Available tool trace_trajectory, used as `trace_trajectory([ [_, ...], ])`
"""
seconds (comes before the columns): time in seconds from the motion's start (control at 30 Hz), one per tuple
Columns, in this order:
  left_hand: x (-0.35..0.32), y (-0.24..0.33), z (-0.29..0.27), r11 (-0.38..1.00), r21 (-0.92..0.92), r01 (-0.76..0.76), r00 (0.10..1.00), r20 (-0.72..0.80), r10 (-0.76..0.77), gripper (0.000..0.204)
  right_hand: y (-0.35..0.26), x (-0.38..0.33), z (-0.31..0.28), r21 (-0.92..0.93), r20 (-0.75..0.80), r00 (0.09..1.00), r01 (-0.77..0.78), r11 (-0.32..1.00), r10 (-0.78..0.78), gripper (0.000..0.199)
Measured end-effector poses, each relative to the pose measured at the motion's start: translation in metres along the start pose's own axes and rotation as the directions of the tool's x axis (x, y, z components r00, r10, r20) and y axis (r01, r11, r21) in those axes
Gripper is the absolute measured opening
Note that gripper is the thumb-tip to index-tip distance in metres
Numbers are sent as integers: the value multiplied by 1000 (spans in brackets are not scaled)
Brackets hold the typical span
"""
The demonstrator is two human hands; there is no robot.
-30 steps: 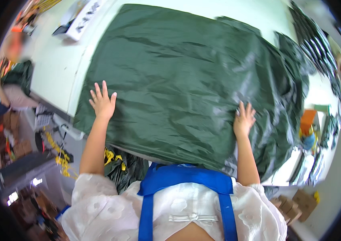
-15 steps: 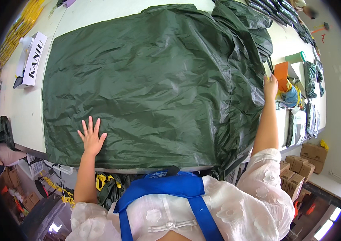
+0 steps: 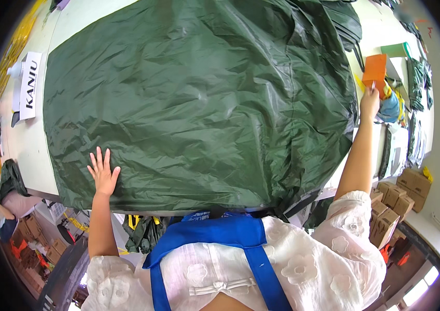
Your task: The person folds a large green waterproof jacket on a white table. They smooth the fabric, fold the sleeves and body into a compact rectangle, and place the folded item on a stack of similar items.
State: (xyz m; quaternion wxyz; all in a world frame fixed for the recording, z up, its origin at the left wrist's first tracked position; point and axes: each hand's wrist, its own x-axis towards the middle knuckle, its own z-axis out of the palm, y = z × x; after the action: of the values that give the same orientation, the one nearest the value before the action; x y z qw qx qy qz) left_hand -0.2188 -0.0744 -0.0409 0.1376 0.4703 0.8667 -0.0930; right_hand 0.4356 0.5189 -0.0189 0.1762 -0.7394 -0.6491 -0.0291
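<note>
A large dark green sheet of thin, wrinkled fabric (image 3: 178,103) covers most of the white table (image 3: 33,155). My left hand (image 3: 105,175) lies flat on its near left part, fingers spread. Beyond the sheet's right edge, my right hand (image 3: 369,102) is closed in a pinch, at the lower edge of an upright orange piece (image 3: 374,68). A small shiny tip shows at its fingers, too small to name. Beside that hand sits a bundle of light blue and yellow material (image 3: 392,108). A black strap (image 3: 358,56) hangs from the gathered dark fabric at the far right.
A white box with black lettering (image 3: 31,85) stands at the left of the table. A green roll (image 3: 396,50) and dark packed bundles (image 3: 415,85) line the right side. Cardboard boxes (image 3: 385,223) are stacked below right. Another person's arm (image 3: 6,211) shows at far left.
My right hand has left the black strap beside the fabric and moved right to the orange piece. My left hand stays flat on the sheet. The whole view has shifted slightly.
</note>
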Motion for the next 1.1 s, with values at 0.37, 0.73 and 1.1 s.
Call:
trace_trajectory([
  [0.37,-7,56,-20,983,-5,-181,961,-214,176,62,-19,-224,-103,556,410,818,-575,600,404,95],
  [0.73,-57,145,-8,809,28,-587,808,-36,588,59,79,-329,-82,643,245,921,-388,661,302,35],
  [1.1,-140,205,-2,441,-534,-721,653,-312,690,58,28,-496,-133,470,864,499,-846,-251,-66,30],
])
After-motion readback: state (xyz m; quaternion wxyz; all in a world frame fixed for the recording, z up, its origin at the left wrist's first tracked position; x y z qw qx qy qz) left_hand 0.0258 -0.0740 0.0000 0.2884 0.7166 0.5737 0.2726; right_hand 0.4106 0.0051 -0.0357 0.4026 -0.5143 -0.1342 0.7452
